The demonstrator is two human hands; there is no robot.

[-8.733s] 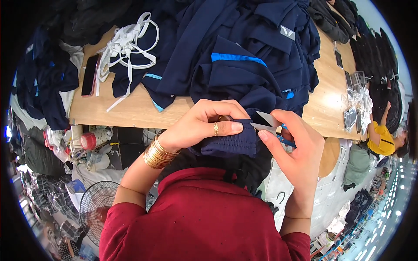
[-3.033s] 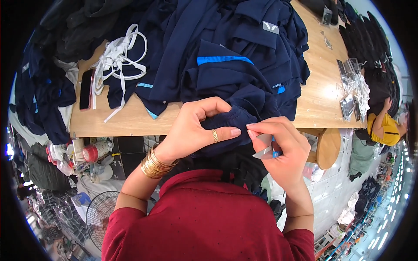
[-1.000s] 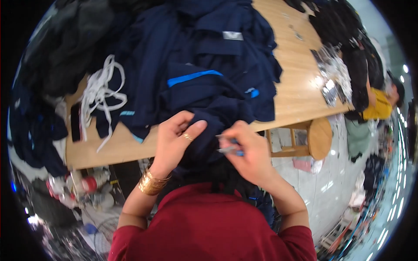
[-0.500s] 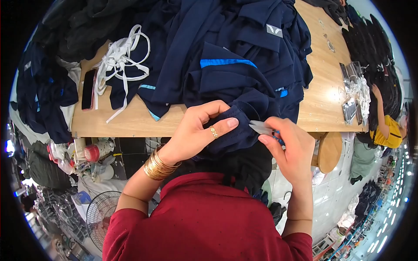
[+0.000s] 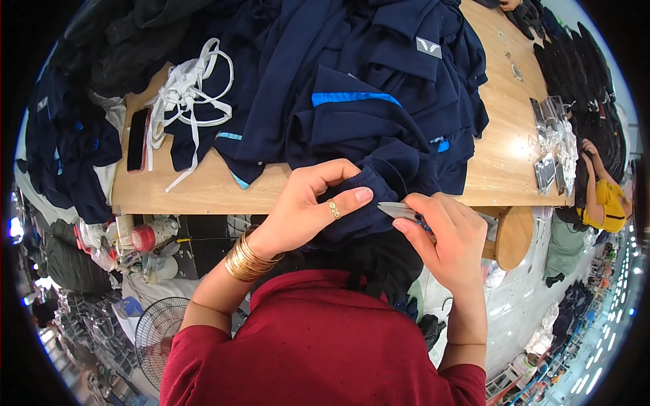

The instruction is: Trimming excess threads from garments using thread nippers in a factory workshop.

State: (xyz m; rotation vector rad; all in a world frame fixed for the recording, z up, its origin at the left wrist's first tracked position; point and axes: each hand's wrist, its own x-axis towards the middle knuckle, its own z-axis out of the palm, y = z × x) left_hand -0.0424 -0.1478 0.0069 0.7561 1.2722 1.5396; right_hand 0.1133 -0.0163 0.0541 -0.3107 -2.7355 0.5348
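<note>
My left hand [image 5: 315, 203] pinches the hem of a navy garment [image 5: 369, 139] between thumb and fingers at the table's front edge. In my right hand [image 5: 443, 237] is a pair of thread snips [image 5: 398, 210] with pale grey blades and a blue part at the grip. The blade tips point left and touch or nearly touch the garment's stitched edge, just right of my left thumb. Most of the snips' handle is hidden by my fingers. The garment runs back into a large pile of navy cloth [image 5: 271, 81] with bright blue strips.
A tangle of white tape [image 5: 196, 95] and a phone [image 5: 138, 139] lie on the wooden table [image 5: 504, 135] at left. Clear plastic packets [image 5: 556, 149] sit at its right end. Below are a round wooden stool [image 5: 513, 237] and a fan [image 5: 159, 335]. A person in yellow [image 5: 609, 206] is at far right.
My right hand has shifted slightly left and down, and the snips have turned, their blades now closer together and nearer my left thumb. My left hand stays almost still on the hem.
</note>
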